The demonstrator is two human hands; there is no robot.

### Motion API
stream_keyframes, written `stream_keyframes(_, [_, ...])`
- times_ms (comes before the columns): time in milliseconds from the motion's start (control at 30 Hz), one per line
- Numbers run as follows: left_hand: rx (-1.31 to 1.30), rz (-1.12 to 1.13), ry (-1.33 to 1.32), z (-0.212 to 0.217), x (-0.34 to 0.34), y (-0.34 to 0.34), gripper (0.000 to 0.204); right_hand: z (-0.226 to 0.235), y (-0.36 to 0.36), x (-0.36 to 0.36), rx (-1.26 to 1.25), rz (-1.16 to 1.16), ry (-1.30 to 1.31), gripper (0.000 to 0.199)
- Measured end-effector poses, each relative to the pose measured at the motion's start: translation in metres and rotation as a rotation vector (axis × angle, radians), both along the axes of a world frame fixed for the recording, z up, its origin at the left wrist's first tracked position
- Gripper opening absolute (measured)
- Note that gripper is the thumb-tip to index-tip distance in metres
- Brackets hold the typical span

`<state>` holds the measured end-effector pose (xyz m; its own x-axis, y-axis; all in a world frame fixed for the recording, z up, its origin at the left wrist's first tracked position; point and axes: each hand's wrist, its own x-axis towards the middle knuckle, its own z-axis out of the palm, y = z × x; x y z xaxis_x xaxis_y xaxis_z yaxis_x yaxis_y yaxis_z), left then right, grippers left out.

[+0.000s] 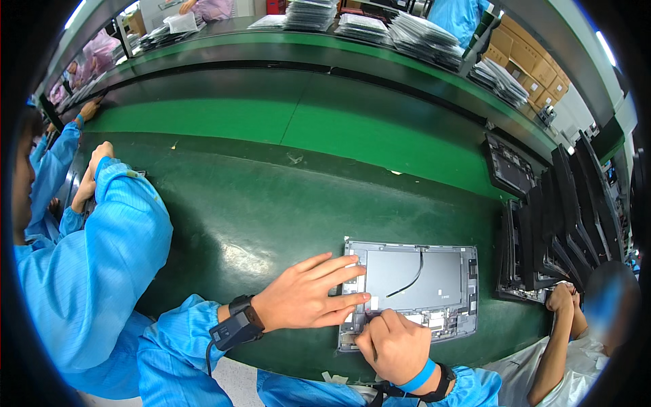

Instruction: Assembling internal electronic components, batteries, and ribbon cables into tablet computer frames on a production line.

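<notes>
A grey tablet-like housing (415, 271) lies on the green bench in front of me, its inner side up. A thin black cable (411, 279) curves across its smooth middle, and small parts line its lower edge. My left hand (305, 295) lies with fingers spread over the housing's left side, fingertips resting on it. At the lower left corner, my right hand (397, 344) is closed in a pinch pressed to the housing. Whatever its fingers hold is hidden beneath them.
A green workbench (224, 190) with a far raised shelf carries stacks of flat bagged pieces (424, 37). On the right stand dark panels (559, 217) in a rack, near another open housing (510, 166). Co-workers sit close on my left (102, 251) and right (553, 346).
</notes>
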<state>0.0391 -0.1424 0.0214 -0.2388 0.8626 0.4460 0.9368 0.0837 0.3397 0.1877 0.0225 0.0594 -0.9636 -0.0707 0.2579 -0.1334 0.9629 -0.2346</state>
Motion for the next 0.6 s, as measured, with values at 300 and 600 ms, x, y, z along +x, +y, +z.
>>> stream_keyframes(300, [0.010, -0.063, 0.003, -0.001, -0.002, 0.000, 0.034, -0.002, 0.014, 0.001, -0.186, -0.030, -0.023, 0.022])
stream_keyframes(600, [0.003, -0.126, -0.038, 0.002, 0.009, -0.006, 0.033, 0.007, 0.055, 0.014, -0.446, -0.018, -0.040, 0.011])
